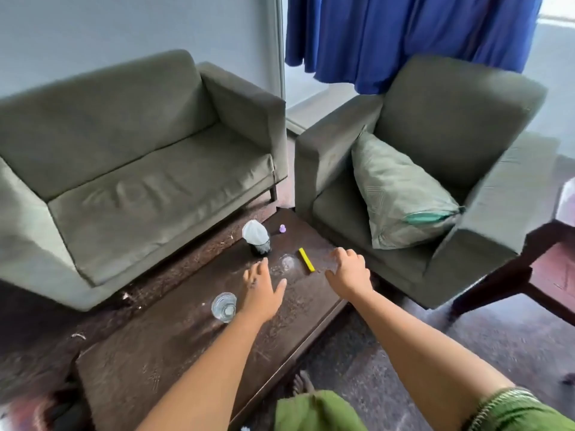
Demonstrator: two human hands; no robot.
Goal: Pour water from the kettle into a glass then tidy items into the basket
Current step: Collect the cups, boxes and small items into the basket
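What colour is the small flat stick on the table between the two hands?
Yellow. The stick shows best in the head view.

Olive-green sofa (140,144) and armchair (435,157); deep blue curtain (404,35). Dark brown table (193,346), yellow bar (306,260), tiny lilac piece (282,228).

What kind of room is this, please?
Probably a living room or lounge: a grey-green fabric sofa, a matching armchair holding a pale green cushion, and a low dark wooden coffee table between them.
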